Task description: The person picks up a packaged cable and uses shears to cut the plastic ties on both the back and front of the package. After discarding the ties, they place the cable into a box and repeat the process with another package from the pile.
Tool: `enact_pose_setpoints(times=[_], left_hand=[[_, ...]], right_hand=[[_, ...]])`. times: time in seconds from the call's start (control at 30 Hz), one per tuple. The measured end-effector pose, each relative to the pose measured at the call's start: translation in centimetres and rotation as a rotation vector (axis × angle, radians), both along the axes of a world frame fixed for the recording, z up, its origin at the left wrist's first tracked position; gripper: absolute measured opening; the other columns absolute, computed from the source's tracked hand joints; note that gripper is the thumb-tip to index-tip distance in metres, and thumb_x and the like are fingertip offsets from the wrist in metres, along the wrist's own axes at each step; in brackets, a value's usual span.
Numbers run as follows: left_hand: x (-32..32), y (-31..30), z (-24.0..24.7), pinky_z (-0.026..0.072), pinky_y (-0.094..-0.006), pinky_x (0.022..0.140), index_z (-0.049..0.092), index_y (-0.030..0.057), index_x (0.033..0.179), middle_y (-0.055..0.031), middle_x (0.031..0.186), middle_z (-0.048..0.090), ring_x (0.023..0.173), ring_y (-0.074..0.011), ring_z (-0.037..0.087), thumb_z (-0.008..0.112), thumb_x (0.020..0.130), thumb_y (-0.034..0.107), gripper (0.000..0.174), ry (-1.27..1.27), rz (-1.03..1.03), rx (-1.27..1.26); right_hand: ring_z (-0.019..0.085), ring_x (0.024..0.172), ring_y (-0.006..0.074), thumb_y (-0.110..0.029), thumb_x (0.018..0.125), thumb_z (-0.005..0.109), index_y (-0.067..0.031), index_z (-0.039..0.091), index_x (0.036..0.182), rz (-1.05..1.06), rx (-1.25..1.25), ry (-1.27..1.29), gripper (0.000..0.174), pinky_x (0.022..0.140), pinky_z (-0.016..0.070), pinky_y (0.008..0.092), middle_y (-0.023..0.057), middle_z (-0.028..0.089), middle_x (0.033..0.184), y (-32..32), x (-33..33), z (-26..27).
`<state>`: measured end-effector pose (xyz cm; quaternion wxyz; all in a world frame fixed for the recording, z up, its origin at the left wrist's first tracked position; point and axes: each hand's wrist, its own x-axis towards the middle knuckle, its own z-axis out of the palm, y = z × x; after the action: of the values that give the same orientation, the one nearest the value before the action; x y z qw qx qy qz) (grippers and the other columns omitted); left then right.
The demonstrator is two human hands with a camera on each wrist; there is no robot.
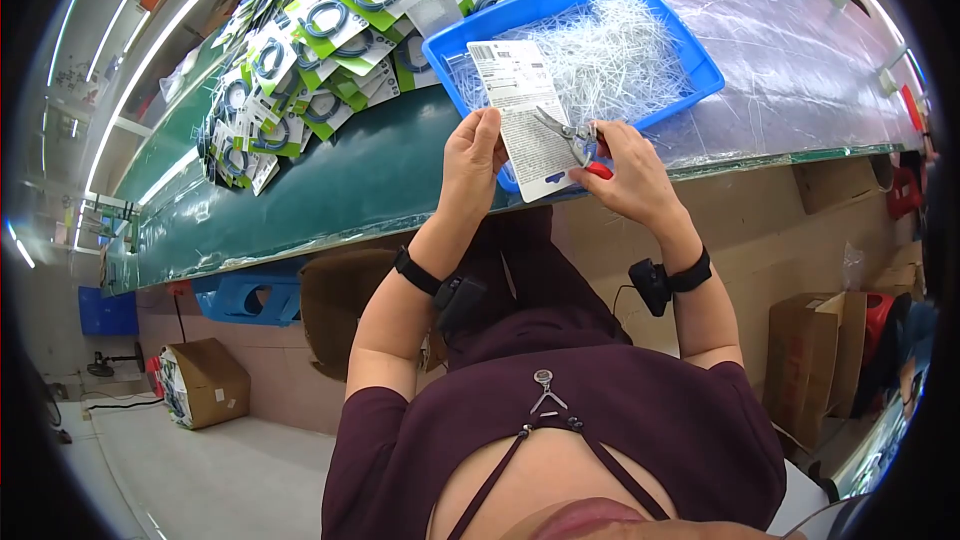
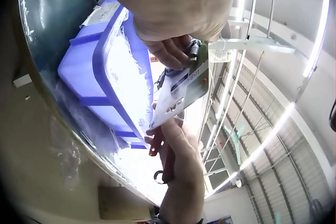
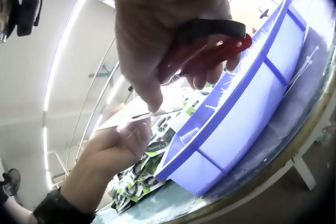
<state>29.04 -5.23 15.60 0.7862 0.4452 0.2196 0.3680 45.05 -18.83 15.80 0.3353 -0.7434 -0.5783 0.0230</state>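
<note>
My left hand (image 1: 470, 162) pinches the left edge of a printed cardboard package (image 1: 525, 140). Its white back, with small text and a barcode, faces up in the head view. The left wrist view catches the package's other side (image 2: 197, 85), green and white, with part of a dark cable at its top. My right hand (image 1: 637, 172) grips red-handled cutters (image 1: 598, 170), their metal blades slightly apart over the package's right edge. The red handles (image 3: 210, 58) lie in the palm in the right wrist view. Right fingertips reach the package's lower edge by its hanger hole.
A blue plastic bin (image 1: 700, 60), filled with thin clear-white plastic strips (image 1: 640, 50), sits directly behind my hands. At left, packaged cables (image 1: 325, 20) are heaped on the green-topped table (image 1: 330, 185). Cardboard boxes (image 1: 805, 365) stand on the floor at right.
</note>
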Motion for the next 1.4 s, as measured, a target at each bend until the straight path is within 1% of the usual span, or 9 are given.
enact_pose_setpoints(times=[0.2, 0.33, 0.6, 0.7, 0.87, 1.0, 1.13, 1.23, 1.4], left_hand=[[0.1, 0.2, -1.5, 0.0484, -0.0229, 0.073, 0.057, 0.0003, 0.107, 0.0005, 0.087, 0.060, 0.077, -0.0067, 0.057, 0.055, 0.098, 0.030, 0.031, -0.008, -0.070, 0.066], [0.1, -0.2, -1.8, 0.0490, -0.0241, 0.079, 0.056, 0.0014, 0.109, -0.0021, 0.094, 0.060, 0.086, -0.0101, 0.060, 0.054, 0.098, 0.031, 0.032, -0.005, -0.078, 0.077], [1.3, -0.4, -2.3, 0.0503, -0.0321, 0.086, 0.050, 0.0031, 0.118, -0.0066, 0.106, 0.060, 0.100, -0.0140, 0.059, 0.056, 0.097, 0.029, 0.034, -0.198, -0.107, -0.090], [1.4, -0.3, -1.5, 0.0495, -0.0428, 0.094, 0.046, 0.0046, 0.122, -0.0116, 0.115, 0.059, 0.107, -0.0221, 0.060, 0.052, 0.099, 0.023, 0.030, -0.318, -0.516, -0.447], [1.5, 1.5, -4.3, 0.0515, -0.0413, 0.092, 0.044, 0.0041, 0.125, -0.0126, 0.117, 0.059, 0.107, -0.0230, 0.061, 0.056, 0.097, 0.018, 0.034, -0.112, -0.228, -0.201], [0.4, 1.8, -4.4, 0.0530, -0.0329, 0.086, 0.041, 0.0086, 0.126, -0.0104, 0.109, 0.062, 0.097, -0.0169, 0.063, 0.061, 0.094, 0.013, 0.039, -0.108, -0.120, -0.141], [-0.1, 0.6, -2.8, 0.0521, -0.0331, 0.088, 0.034, 0.0078, 0.133, -0.0119, 0.112, 0.061, 0.100, -0.0178, 0.062, 0.060, 0.093, 0.007, 0.048, -0.068, -0.016, 0.060], [0.0, -0.4, -2.1, 0.0515, -0.0332, 0.088, 0.027, 0.0075, 0.138, -0.0136, 0.116, 0.060, 0.104, -0.0184, 0.061, 0.057, 0.094, 0.005, 0.053, -0.019, -0.017, 0.185], [0.4, -1.4, -2.3, 0.0506, -0.0329, 0.089, 0.025, 0.0072, 0.140, -0.0147, 0.119, 0.058, 0.108, -0.0192, 0.059, 0.056, 0.094, 0.003, 0.056, -0.092, 0.015, 0.251]], right_hand=[[0.059, 0.088, 0.0306, -0.031, 0.072, 0.079, 0.0008, 0.055, 0.115, 0.019, 0.039, -0.040, 0.058, 0.078, 0.0470, 0.0390, 0.0145, 0.060, 0.096, -0.1, -0.8, 0.7], [0.060, 0.088, 0.0319, -0.032, 0.073, 0.079, -0.0001, 0.057, 0.115, 0.018, -0.012, 0.095, 0.057, 0.078, 0.0482, 0.0382, 0.0149, 0.062, 0.096, 0.1, -1.0, 1.1], [0.059, 0.078, 0.0199, -0.030, 0.077, 0.077, -0.0004, 0.060, 0.110, 0.125, -0.048, 0.468, 0.047, 0.074, 0.0479, 0.0320, 0.0121, 0.063, 0.087, -0.5, -1.2, 2.0], [0.059, 0.072, 0.0200, -0.031, 0.077, 0.077, 0.0000, 0.061, 0.106, 0.164, -0.022, 0.573, 0.046, 0.069, 0.0479, 0.0321, 0.0131, 0.062, 0.080, -0.3, -1.2, 1.2], [0.059, 0.071, 0.0192, -0.032, 0.079, 0.076, 0.0002, 0.062, 0.103, 0.122, -0.028, 0.670, 0.043, 0.069, 0.0478, 0.0325, 0.0120, 0.060, 0.078, 0.0, 1.3, -2.2], [0.051, 0.071, 0.0116, -0.029, 0.081, 0.075, -0.0005, 0.060, 0.107, -0.025, -0.211, 0.625, 0.041, 0.065, 0.0446, 0.0286, 0.0047, 0.057, 0.077, -0.4, 2.1, -1.9], [0.055, 0.074, 0.0172, -0.028, 0.078, 0.076, -0.0007, 0.059, 0.110, -0.132, -0.047, 0.380, 0.045, 0.068, 0.0461, 0.0313, 0.0066, 0.059, 0.080, -0.8, 0.8, 0.6], [0.060, 0.084, 0.0259, -0.028, 0.074, 0.078, -0.0012, 0.058, 0.113, -0.122, 0.146, -0.081, 0.051, 0.073, 0.0482, 0.0359, 0.0110, 0.062, 0.090, -0.4, -0.9, 1.3], [0.060, 0.094, 0.0317, -0.027, 0.071, 0.079, -0.0012, 0.057, 0.116, -0.172, 0.125, -0.178, 0.056, 0.079, 0.0486, 0.0403, 0.0150, 0.062, 0.101, 0.7, -2.0, 2.1]])
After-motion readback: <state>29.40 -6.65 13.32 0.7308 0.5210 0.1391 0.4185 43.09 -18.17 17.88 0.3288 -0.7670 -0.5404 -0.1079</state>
